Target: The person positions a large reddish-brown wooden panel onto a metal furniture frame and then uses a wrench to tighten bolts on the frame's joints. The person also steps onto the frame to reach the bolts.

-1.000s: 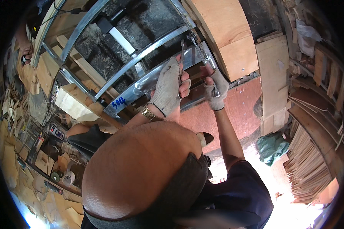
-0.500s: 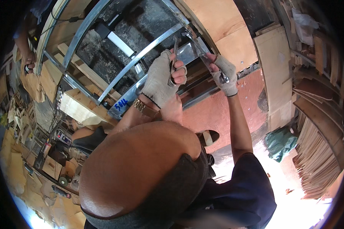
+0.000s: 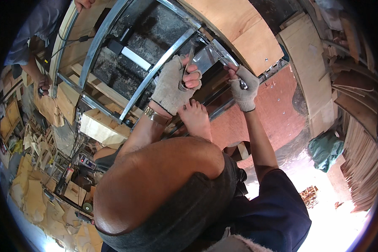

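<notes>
Both my hands wear pale fingerless work gloves over the metal frame (image 3: 155,69). My left hand (image 3: 170,86) is closed around a wrench (image 3: 192,53); its ring end shows below the fingers and the other end points up toward the frame's joint. In my right hand (image 3: 244,89) is a second wrench (image 3: 242,84), gripped with its ring end at the palm and its shaft running up-left along a shiny bar (image 3: 222,52). What the tips of both wrenches touch is too small to tell. A bare foot (image 3: 196,119) rests just below my left hand.
Plywood panels (image 3: 235,25) border the frame at the upper right, with a reddish board (image 3: 264,111) below. At the left, a co-worker's hand (image 3: 42,86) holds something dark beside the frame. Stacked wood strips (image 3: 359,161) and a green bag (image 3: 325,151) lie at the right.
The view has shifted, and more of the co-worker shows at the left, with a second hand at the top. Both my hands keep their grip on the wrenches. The foot is less covered.
</notes>
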Available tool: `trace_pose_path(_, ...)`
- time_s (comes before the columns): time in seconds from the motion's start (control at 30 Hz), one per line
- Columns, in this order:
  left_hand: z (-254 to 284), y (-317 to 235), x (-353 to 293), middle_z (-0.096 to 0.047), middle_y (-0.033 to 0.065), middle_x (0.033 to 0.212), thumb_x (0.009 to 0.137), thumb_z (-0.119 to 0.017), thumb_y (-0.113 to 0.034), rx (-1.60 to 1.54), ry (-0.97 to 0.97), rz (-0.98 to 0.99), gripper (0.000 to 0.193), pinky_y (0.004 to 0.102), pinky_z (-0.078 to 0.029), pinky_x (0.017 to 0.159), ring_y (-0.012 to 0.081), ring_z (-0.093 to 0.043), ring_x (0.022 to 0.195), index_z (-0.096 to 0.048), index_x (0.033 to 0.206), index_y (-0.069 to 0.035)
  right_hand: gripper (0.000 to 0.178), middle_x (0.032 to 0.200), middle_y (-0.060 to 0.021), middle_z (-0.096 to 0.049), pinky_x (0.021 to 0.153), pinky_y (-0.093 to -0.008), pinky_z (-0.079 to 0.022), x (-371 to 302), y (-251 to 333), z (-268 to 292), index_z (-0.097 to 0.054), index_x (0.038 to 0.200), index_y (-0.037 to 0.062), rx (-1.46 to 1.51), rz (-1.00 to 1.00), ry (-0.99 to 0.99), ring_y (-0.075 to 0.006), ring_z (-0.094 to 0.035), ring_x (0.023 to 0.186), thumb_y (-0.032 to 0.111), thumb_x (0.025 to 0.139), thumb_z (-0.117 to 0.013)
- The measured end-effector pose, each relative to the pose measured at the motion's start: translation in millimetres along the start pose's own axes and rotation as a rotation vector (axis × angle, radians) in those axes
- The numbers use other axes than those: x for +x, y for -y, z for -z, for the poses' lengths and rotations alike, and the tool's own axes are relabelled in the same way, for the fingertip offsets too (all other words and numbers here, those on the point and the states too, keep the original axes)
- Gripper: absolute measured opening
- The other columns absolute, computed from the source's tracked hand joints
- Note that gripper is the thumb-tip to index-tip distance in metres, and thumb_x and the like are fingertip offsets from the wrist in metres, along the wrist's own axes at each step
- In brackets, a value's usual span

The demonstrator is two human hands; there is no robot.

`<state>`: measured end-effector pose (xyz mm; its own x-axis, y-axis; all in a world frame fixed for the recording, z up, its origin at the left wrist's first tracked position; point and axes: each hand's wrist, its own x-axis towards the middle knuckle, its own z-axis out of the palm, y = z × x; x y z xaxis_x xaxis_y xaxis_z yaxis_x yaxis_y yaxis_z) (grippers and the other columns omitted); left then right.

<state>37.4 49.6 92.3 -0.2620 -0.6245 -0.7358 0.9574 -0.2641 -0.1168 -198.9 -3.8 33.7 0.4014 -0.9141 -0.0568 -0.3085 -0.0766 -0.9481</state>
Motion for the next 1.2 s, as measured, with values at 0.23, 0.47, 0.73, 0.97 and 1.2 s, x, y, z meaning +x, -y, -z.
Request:
trace_pose_path(0.23, -3, 0, -3, -0.049, 0.0009, 0.078, 0.110, -0.046, -0.018, 0.063, -0.065, 0.003, 0.013, 0.0231, -0.037, 0.046, 0.0088, -0.042, 0.054, -0.049, 0.101, -0.009, 0.011, 0.097, -0.0148, -0.076, 0.072, -0.0329, -0.057, 24, 10, 22, -0.068, 0.094, -0.0017, -0.102, 0.108, 0.145, -0.0268, -0.072, 0.079, -0.005, 0.084, -0.068)
trace_pose_path(0.47, 2, 3, -1, -0.049, 0.0008, 0.077, 0.107, -0.053, -0.018, 0.049, -0.020, 0.006, 0.011, 0.0241, -0.036, 0.046, 0.0099, -0.043, 0.054, -0.048, 0.099, -0.012, 0.019, 0.085, -0.0128, -0.068, 0.070, -0.0374, -0.056, 61, 61, 17, -0.067, 0.101, 0.0029, -0.384, 0.246, 0.274, -0.0308, -0.071, 0.079, 0.000, 0.083, -0.072)
trace_pose_path(0.73, 1, 0, -9, -0.048, 0.0009, 0.080, 0.106, -0.053, -0.018, 0.085, -0.058, -0.059, 0.008, 0.0246, -0.036, 0.047, 0.0104, -0.043, 0.056, -0.049, 0.101, -0.015, 0.030, 0.092, -0.0162, -0.068, 0.074, -0.0394, -0.056, 48, 56, 6, -0.068, 0.109, 0.0023, -0.234, 0.215, 0.207, -0.0363, -0.070, 0.085, 0.003, 0.080, -0.077)
trace_pose_path(0.97, -11, -2, -8, -0.050, 0.0033, 0.082, 0.106, -0.052, -0.015, 0.112, -0.098, -0.019, 0.007, 0.0243, -0.038, 0.049, 0.0112, -0.043, 0.059, -0.048, 0.102, -0.009, 0.030, 0.101, -0.0162, -0.072, 0.076, -0.0387, -0.057, 58, 61, 10, -0.070, 0.111, 0.0047, -0.321, 0.161, 0.223, -0.0357, -0.071, 0.088, 0.008, 0.082, -0.077)
trace_pose_path(1.2, -33, -28, -3, -0.051, 0.0068, 0.081, 0.103, -0.051, -0.010, 0.224, -0.168, 0.081, 0.010, 0.0231, -0.044, 0.052, 0.0115, -0.046, 0.063, -0.048, 0.099, -0.001, 0.030, 0.103, -0.0148, -0.073, 0.077, -0.0395, -0.059, 60, 60, 9, -0.071, 0.114, 0.0062, -0.340, 0.189, 0.234, -0.0345, -0.072, 0.092, 0.011, 0.084, -0.075)
